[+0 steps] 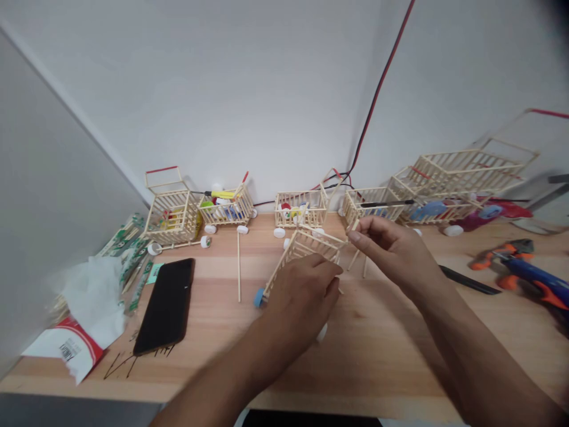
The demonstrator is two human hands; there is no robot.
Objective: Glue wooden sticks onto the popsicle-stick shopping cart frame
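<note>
A miniature shopping cart (291,249) made of thin wooden sticks stands in the middle of the table, tilted towards me, with a blue bottle-cap wheel (258,298) at its left. My left hand (306,290) is closed over its near side and hides much of it. Just right of the cart, my right hand (391,246) pinches a short wooden stick (354,226) between thumb and fingertips. Below that hand, a few thin sticks (365,267) show near the tabletop. Another loose stick (239,267) lies to the left of the cart.
Finished-looking stick carts (173,216) line the wall, some holding coloured caps. A black phone (165,305) and plastic packaging (95,296) lie left. At right are a blue-and-orange glue gun (528,276), pliers (518,246) and a black strip (471,280). A red-black cable (377,89) runs down the wall.
</note>
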